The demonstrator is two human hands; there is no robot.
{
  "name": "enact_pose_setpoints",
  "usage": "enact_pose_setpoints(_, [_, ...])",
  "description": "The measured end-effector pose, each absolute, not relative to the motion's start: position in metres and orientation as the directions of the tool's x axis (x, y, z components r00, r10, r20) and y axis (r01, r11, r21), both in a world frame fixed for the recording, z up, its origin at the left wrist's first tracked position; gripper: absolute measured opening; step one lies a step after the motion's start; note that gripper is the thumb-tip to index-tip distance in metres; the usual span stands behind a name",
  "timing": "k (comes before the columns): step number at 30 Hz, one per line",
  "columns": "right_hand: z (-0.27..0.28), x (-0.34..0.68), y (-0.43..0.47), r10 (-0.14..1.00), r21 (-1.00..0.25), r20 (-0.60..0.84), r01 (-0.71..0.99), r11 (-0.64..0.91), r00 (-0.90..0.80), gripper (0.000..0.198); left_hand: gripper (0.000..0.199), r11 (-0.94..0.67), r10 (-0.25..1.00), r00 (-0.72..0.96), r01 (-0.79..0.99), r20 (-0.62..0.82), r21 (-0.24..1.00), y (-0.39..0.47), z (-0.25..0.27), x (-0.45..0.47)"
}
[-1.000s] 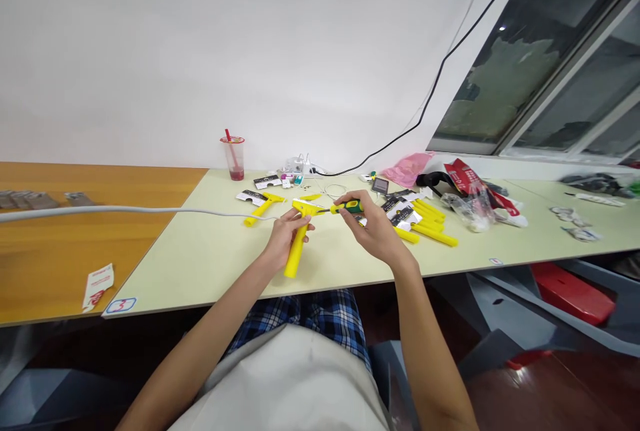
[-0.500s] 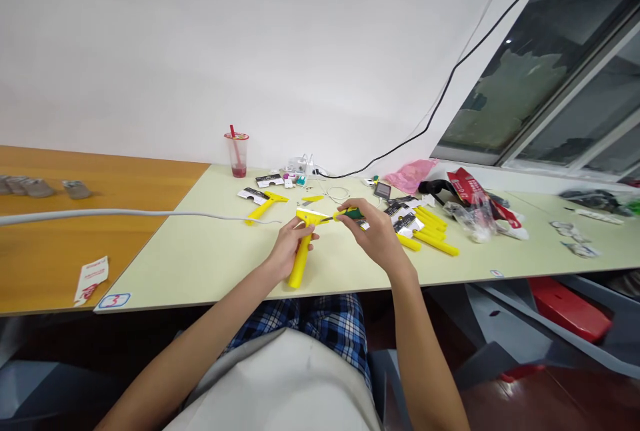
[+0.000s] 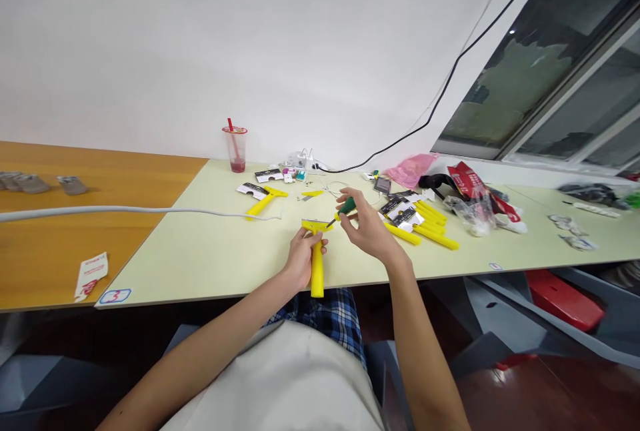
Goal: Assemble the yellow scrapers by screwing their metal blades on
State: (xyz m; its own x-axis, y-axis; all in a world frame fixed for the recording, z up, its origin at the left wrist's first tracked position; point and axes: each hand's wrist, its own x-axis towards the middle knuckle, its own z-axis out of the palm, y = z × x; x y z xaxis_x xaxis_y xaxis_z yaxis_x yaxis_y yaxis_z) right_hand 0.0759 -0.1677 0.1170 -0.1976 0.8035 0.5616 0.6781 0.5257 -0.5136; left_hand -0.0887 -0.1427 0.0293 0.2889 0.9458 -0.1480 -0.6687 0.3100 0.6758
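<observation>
My left hand (image 3: pixel 301 256) is wrapped round a yellow scraper (image 3: pixel 317 271), its handle pointing down toward me and its wide head away from me. In my right hand (image 3: pixel 367 225) is a screwdriver (image 3: pixel 346 206) with a green and yellow handle. Its tip slants down to the right side of the scraper's head; whether it sits in a screw is too small to tell. Beyond my hands lie another yellow scraper (image 3: pixel 267 201) and a loose yellow piece (image 3: pixel 313 193), with small bits near it. Several more yellow scrapers (image 3: pixel 436 237) lie to the right.
A plastic cup with a red straw (image 3: pixel 237 151) stands by the wall. Black-and-white cards (image 3: pixel 269 175), a pink bag (image 3: pixel 411 171) and red packaging (image 3: pixel 470 185) lie along the back. A pale cable (image 3: pixel 125 209) crosses from the left; a black cable (image 3: pixel 400 145) hangs at the wall.
The scraper in my left hand has moved right and toward me, its handle now nearly straight. My right hand has tipped the screwdriver from almost level to a steeper slant.
</observation>
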Motion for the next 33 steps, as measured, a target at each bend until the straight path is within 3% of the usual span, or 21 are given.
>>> enact_pose_setpoints(5, [0.120, 0.079, -0.171, 0.803, -0.533, 0.564, 0.659, 0.531, -0.192, 0.043, 0.030, 0.327, 0.940, 0.304, -0.677, -0.154, 0.659, -0.141, 0.026, -0.089])
enact_pose_setpoints(15, [0.121, 0.086, -0.168, 0.761, -0.413, 0.627, 0.756, 0.507, -0.167, 0.026, 0.031, 0.282, 0.956, 0.260, -0.668, -0.140, 0.688, -0.150, 0.031, -0.090])
enact_pose_setpoints(24, [0.121, 0.084, -0.169, 0.748, -0.498, 0.637, 0.639, 0.586, -0.189, 0.024, 0.032, 0.154, 0.978, 0.207, -0.605, -0.033, 0.782, -0.158, 0.026, -0.086])
enact_pose_setpoints(33, [0.122, 0.089, -0.169, 0.758, -0.453, 0.636, 0.725, 0.518, -0.145, 0.018, 0.032, 0.165, 0.972, 0.233, -0.584, -0.031, 0.795, -0.160, 0.029, -0.086])
